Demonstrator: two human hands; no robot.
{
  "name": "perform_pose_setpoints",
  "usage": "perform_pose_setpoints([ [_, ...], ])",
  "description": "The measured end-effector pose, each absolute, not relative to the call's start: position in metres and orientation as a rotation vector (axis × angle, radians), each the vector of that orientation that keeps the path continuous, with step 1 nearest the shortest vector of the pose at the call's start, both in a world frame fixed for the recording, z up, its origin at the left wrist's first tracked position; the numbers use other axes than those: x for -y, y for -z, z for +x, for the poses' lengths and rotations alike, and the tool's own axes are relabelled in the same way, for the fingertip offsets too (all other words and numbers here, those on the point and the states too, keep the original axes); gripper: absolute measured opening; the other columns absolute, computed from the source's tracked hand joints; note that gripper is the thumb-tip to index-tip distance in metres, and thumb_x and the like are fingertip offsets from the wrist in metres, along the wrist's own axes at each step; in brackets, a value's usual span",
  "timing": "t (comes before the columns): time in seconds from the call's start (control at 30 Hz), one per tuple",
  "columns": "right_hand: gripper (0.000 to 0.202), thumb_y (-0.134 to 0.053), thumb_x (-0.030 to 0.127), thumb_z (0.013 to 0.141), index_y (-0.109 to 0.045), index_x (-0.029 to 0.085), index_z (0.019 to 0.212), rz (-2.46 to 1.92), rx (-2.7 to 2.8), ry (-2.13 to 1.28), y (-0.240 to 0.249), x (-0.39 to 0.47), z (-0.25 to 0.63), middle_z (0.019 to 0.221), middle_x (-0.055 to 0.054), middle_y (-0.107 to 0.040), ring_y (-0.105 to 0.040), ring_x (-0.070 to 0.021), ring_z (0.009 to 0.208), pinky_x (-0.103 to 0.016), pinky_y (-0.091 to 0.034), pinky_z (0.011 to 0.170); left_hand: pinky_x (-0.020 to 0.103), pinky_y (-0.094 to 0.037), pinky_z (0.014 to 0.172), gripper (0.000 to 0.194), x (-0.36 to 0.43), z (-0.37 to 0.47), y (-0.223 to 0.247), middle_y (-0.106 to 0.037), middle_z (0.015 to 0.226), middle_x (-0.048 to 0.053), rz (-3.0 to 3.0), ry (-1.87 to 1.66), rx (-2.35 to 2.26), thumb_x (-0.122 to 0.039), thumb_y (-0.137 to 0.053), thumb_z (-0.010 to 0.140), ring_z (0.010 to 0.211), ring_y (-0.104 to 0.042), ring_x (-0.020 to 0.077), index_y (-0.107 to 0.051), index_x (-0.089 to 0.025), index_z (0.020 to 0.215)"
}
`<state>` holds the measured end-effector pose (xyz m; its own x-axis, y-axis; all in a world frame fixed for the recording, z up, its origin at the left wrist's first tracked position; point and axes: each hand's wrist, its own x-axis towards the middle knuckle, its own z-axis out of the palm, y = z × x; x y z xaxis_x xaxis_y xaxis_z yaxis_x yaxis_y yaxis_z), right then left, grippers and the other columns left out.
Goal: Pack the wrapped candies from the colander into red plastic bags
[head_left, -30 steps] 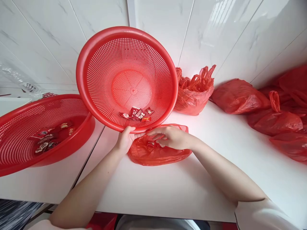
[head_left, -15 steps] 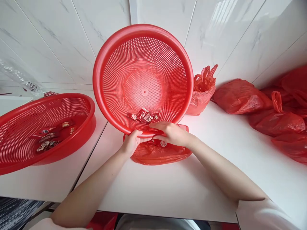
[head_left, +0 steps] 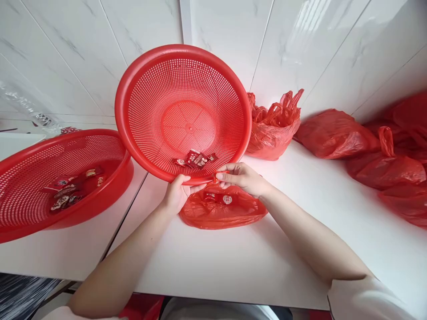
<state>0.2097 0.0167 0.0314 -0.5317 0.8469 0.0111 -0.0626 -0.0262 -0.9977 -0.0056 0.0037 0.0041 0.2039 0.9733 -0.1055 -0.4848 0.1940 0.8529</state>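
Note:
A round red plastic basket [head_left: 187, 118] with mesh walls is tipped toward me. Several small wrapped snack packets [head_left: 197, 159] lie at its lower side. My left hand [head_left: 176, 193] is closed on the basket's bottom rim, thumb on top and fingers beneath. Just right of that rim, my right hand [head_left: 242, 178] pinches a bit of red plastic that looks like the upper edge of the open red plastic bag [head_left: 223, 218]. This bag lies on the table under the basket, with a few red packets [head_left: 227, 199] visible in its mouth.
Another red basket [head_left: 113, 186] with several packets in it stands at left. Red bags with bunched handles [head_left: 275, 133] stand behind to the right. More filled red bags [head_left: 336, 133] lie along the tiled wall [head_left: 227, 35]. A seam crosses the white table [head_left: 200, 262] at left.
The basket has shifted left and slightly down with my left hand. My right hand has come off its rim and now pinches red plastic beside it. More of the bag's mouth shows.

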Motion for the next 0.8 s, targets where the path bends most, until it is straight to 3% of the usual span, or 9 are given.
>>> perform_pose_setpoints([
  [0.1,0.034,-0.073,0.043,0.074,-0.07,0.013,0.09,-0.843,1.619,-1.55,-0.032,-0.0138,0.2074,0.076,-0.002,-0.069,-0.06,-0.0095,0.064,-0.024,-0.051,0.066,0.046,-0.052,0.092,0.024,-0.0037,-0.0054,-0.0046,-0.071,0.105,0.015,0.79,-1.185,-0.773,-0.019,-0.052,0.077,0.108,-0.063,0.0304,-0.068,-0.007,0.091],
  [0.33,0.031,-0.068,0.043,0.079,-0.068,0.015,0.091,-0.815,1.767,-1.386,-0.0328,-0.0101,0.2067,0.084,-0.004,-0.069,-0.062,-0.0143,0.074,-0.027,-0.05,0.068,0.049,-0.052,0.092,0.022,-0.0008,-0.0041,-0.0043,-0.071,0.106,0.013,0.788,-1.185,-0.758,-0.017,-0.051,0.077,0.11,-0.062,0.0308,-0.068,-0.01,0.09],
  [0.5,0.036,-0.066,0.046,0.08,-0.07,0.016,0.1,-0.777,1.845,-1.514,-0.0313,-0.0103,0.2088,0.086,-0.004,-0.07,-0.065,-0.0152,0.074,-0.029,-0.053,0.07,0.049,-0.051,0.093,0.025,-0.0003,-0.0033,-0.0059,-0.071,0.107,0.013,0.801,-1.165,-0.765,-0.018,-0.051,0.076,0.109,-0.062,0.0312,-0.069,-0.01,0.092],
  [0.67,0.043,-0.055,0.051,0.087,-0.067,0.021,0.115,-0.803,1.901,-1.756,-0.028,-0.0105,0.211,0.11,-0.006,-0.069,-0.065,-0.0177,0.099,-0.033,-0.052,0.089,0.049,-0.051,0.093,0.026,-0.0015,-0.0029,-0.0072,-0.07,0.109,0.013,0.805,-1.161,-0.746,-0.019,-0.051,0.076,0.112,-0.06,0.0321,-0.069,-0.01,0.093],
  [0.8,0.042,-0.051,0.051,0.089,-0.069,0.019,0.111,-0.788,1.897,-1.647,-0.0314,-0.0089,0.21,0.104,-0.007,-0.071,-0.067,-0.0187,0.095,-0.035,-0.053,0.088,0.05,-0.051,0.093,0.023,-0.0016,-0.0036,-0.0058,-0.071,0.106,0.013,0.798,-1.167,-0.767,-0.019,-0.053,0.075,0.112,-0.06,0.0326,-0.069,-0.01,0.089],
])
